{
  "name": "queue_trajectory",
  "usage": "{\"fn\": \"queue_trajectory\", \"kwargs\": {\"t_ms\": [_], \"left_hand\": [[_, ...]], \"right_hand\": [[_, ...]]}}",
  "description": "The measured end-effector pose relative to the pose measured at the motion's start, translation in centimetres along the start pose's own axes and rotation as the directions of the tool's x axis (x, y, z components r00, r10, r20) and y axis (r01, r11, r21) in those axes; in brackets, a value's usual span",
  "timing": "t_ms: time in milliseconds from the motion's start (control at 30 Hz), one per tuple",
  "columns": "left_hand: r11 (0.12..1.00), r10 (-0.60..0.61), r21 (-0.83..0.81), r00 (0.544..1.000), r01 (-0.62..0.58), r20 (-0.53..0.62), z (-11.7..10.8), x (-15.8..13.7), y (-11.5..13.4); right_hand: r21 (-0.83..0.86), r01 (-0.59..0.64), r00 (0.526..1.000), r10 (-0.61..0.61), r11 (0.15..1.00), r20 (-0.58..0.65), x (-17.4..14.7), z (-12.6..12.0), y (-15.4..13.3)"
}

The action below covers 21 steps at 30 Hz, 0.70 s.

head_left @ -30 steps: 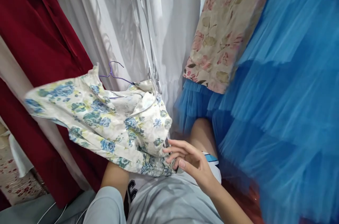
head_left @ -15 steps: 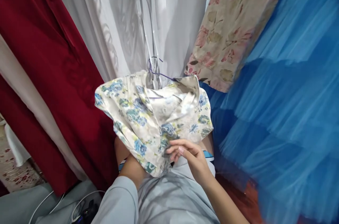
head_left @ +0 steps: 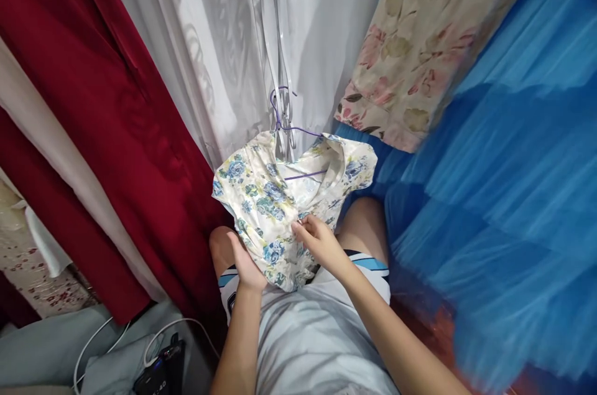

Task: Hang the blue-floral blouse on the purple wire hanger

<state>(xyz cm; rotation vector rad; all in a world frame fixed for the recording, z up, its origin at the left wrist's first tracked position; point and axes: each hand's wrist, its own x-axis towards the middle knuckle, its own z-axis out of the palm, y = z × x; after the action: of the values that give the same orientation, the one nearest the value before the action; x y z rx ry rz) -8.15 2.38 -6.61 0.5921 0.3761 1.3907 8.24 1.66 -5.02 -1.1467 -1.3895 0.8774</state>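
A short-sleeved white blouse (head_left: 261, 196) with blue flowers hangs on a purple hanger (head_left: 278, 112) over my lap. Thumb and fingers of my right hand (head_left: 321, 244) pinch its front, just below the V-shaped neckline. At the lower left edge of the blouse is my left hand (head_left: 249, 267), thumb stretched up and away from the cloth. The other left fingers are behind the fabric and out of sight. Through the neck opening, the hanger's lower bar shows.
White ribbons or straps (head_left: 280, 40) dangle before a white curtain (head_left: 321, 15). Dark red cloth (head_left: 116, 134) hangs on the left, with a pink-flowered cloth (head_left: 396, 53) and blue tulle (head_left: 489, 183) on the right. A black device (head_left: 161, 370) with a white cable lies at lower left.
My left hand has come out from under the blouse to its left edge. My right hand has moved up and closed on the front. The blouse hangs straighter, with more of the hanger showing.
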Motion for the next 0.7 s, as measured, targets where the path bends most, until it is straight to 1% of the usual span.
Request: {"fn": "queue_trajectory", "kwargs": {"t_ms": [67, 167, 233, 267, 300, 333, 367, 400, 433, 467, 500, 533, 567, 600, 633, 667, 700], "left_hand": [[0.998, 0.020, 0.063, 0.999, -0.018, -0.029, -0.9, -0.3, -0.5], [0.966, 0.094, 0.253, 0.983, -0.051, -0.160, -2.2, 0.2, -1.6], [0.922, 0.174, 0.376, 0.963, -0.086, -0.207, -3.2, 0.9, -2.4], [0.883, 0.250, 0.449, 0.945, -0.134, -0.210, -3.6, 1.2, -2.7], [0.816, 0.365, 0.539, 0.910, -0.209, -0.199, -3.9, 1.4, -2.9], [0.709, 0.511, 0.639, 0.842, -0.299, -0.173, -4.0, 1.6, -3.0], [0.565, 0.656, 0.733, 0.745, -0.379, -0.121, -4.0, 1.6, -3.1], [0.405, 0.766, 0.802, 0.642, -0.438, -0.036, -3.7, 1.6, -3.0], [0.257, 0.815, 0.839, 0.574, -0.479, 0.078, -3.2, 1.5, -3.0], [0.148, 0.792, 0.846, 0.574, -0.512, 0.208, -2.5, 1.4, -3.1], [0.092, 0.704, 0.835, 0.629, -0.542, 0.330, -1.7, 1.3, -3.2], [0.083, 0.573, 0.822, 0.702, -0.563, 0.423, -0.9, 1.3, -3.4], [0.095, 0.431, 0.819, 0.765, -0.565, 0.478, -0.2, 1.4, -3.6], [0.104, 0.312, 0.828, 0.808, -0.552, 0.500, 0.5, 1.5, -3.9], [0.094, 0.232, 0.840, 0.833, -0.534, 0.503, 1.1, 1.7, -4.1], [0.061, 0.190, 0.851, 0.843, -0.521, 0.503, 1.5, 1.9, -4.2], [0.004, 0.163, 0.857, 0.846, -0.516, 0.508, 1.8, 2.1, -4.2]], "right_hand": [[-0.027, 0.047, 0.999, -0.047, 0.999, -0.002, 0.3, 0.4, 0.0], [0.020, 0.047, 0.999, -0.047, 0.999, -0.004, 0.2, 0.0, 0.0], [0.078, 0.023, 0.999, -0.021, 0.997, -0.025, 0.0, -0.7, 0.1], [0.107, 0.011, 0.999, -0.007, 0.994, -0.037, -0.1, -1.1, 0.2], [0.133, 0.000, 0.999, 0.006, 0.991, -0.046, -0.2, -1.3, 0.2], [0.153, -0.008, 0.998, 0.016, 0.988, -0.053, -0.3, -1.5, 0.2], [0.166, -0.014, 0.998, 0.023, 0.986, -0.055, -0.4, -1.6, 0.1], [0.174, -0.017, 0.998, 0.027, 0.985, -0.055, -0.5, -1.6, 0.0], [0.182, -0.020, 0.998, 0.029, 0.983, -0.050, -0.6, -1.5, -0.1], [0.196, -0.026, 0.999, 0.035, 0.980, -0.040, -0.7, -1.4, -0.3], [0.220, -0.039, 0.999, 0.045, 0.975, -0.023, -0.8, -1.3, -0.4], [0.253, -0.056, 0.998, 0.058, 0.966, -0.001, -0.9, -1.1, -0.6], [0.291, -0.074, 0.997, 0.071, 0.954, 0.022, -1.0, -1.0, -0.7], [0.329, -0.090, 0.996, 0.081, 0.940, 0.040, -1.0, -1.0, -0.7], [0.360, -0.103, 0.995, 0.090, 0.927, 0.052, -0.9, -1.1, -0.8], [0.386, -0.110, 0.994, 0.096, 0.916, 0.056, -0.5, -1.3, -0.9], [0.410, -0.111, 0.994, 0.099, 0.905, 0.051, 0.0, -1.5, -1.1]]}}
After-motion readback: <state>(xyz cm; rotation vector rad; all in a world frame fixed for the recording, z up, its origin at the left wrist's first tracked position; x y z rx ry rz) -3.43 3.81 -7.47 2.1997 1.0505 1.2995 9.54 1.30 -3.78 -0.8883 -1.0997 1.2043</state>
